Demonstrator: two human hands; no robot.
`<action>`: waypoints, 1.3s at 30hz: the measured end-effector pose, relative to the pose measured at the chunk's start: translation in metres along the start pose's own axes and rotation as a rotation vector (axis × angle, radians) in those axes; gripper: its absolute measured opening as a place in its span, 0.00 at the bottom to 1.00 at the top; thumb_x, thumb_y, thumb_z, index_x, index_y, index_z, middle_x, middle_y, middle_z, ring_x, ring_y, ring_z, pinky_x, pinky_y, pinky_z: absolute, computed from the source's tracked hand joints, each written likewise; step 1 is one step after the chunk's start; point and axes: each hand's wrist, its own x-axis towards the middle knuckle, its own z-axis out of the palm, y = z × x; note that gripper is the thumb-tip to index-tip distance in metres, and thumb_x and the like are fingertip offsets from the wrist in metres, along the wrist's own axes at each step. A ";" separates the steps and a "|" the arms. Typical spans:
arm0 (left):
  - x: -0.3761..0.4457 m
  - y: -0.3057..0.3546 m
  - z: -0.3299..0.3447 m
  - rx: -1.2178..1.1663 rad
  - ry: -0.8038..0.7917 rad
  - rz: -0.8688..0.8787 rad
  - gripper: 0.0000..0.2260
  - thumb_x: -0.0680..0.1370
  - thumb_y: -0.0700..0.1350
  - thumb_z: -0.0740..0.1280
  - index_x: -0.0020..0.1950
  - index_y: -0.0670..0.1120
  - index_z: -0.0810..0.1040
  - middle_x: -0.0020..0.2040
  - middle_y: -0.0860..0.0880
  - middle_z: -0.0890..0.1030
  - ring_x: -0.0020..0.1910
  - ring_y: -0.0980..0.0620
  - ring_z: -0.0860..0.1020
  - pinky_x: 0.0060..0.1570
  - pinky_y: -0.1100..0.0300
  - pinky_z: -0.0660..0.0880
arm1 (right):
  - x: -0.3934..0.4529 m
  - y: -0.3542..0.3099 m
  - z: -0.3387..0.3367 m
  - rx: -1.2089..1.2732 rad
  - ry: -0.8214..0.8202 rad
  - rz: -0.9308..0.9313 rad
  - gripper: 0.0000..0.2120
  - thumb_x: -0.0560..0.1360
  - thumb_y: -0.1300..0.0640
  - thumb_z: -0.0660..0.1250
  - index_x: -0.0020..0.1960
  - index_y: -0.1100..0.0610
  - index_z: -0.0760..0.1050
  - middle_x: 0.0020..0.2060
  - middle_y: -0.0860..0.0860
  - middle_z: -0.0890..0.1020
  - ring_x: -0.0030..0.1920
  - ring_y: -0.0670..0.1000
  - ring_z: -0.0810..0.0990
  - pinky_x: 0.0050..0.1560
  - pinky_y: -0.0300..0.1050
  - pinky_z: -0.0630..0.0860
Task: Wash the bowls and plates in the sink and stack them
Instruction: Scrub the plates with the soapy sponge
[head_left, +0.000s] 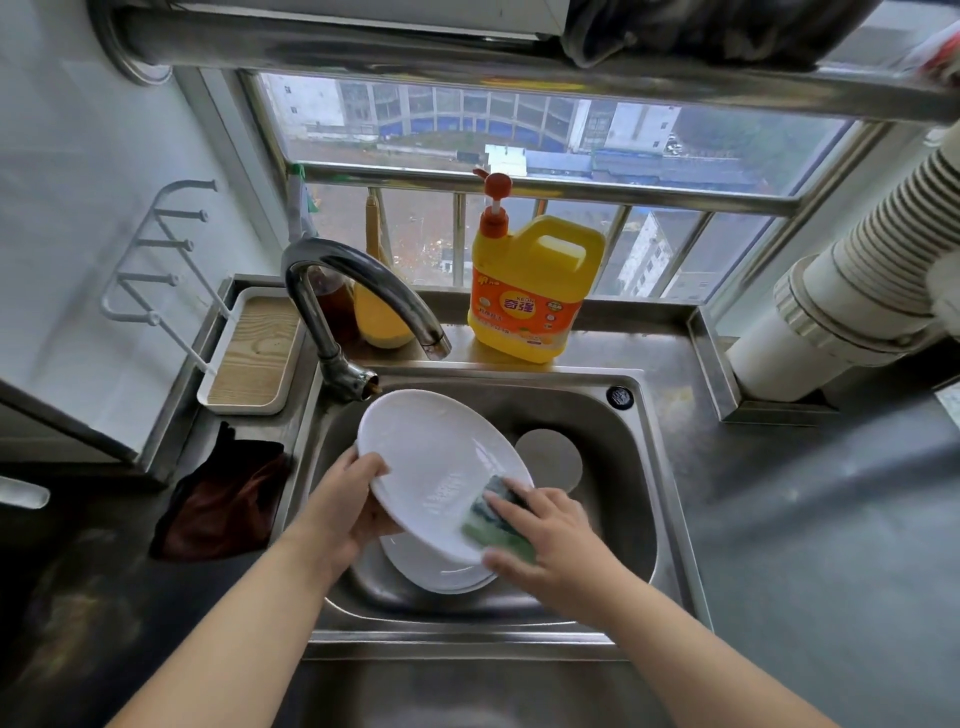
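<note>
We held the white plate (431, 467) tilted over the sink (670, 545), our left hand (345, 512) gripping its rim to steady it, while our right hand (545, 540) pressed the green sponge (496, 525) against its face; more plates (436, 569) lay below.

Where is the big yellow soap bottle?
In the head view the yellow soap bottle stands upright on the metal ledge behind the sink, in front of the window, just right of the faucet.
</note>
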 end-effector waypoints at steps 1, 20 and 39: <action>0.003 0.002 -0.002 0.029 0.002 -0.018 0.12 0.78 0.38 0.56 0.59 0.45 0.73 0.49 0.41 0.79 0.43 0.43 0.78 0.28 0.54 0.76 | -0.003 -0.003 0.002 -0.035 0.005 -0.056 0.46 0.62 0.21 0.50 0.75 0.42 0.56 0.76 0.46 0.56 0.70 0.52 0.58 0.72 0.49 0.52; -0.011 -0.032 0.025 -0.073 -0.068 0.025 0.19 0.76 0.31 0.56 0.64 0.45 0.71 0.55 0.39 0.80 0.51 0.40 0.81 0.37 0.52 0.80 | 0.004 -0.014 0.014 0.198 0.138 -0.073 0.31 0.75 0.34 0.50 0.75 0.43 0.58 0.76 0.42 0.55 0.70 0.48 0.57 0.69 0.34 0.50; -0.016 -0.023 0.019 -0.117 -0.055 -0.014 0.15 0.77 0.32 0.55 0.58 0.44 0.73 0.52 0.40 0.80 0.49 0.42 0.79 0.36 0.53 0.81 | 0.025 0.016 -0.001 0.009 0.113 0.225 0.24 0.79 0.49 0.59 0.74 0.42 0.61 0.76 0.48 0.59 0.69 0.56 0.62 0.70 0.48 0.58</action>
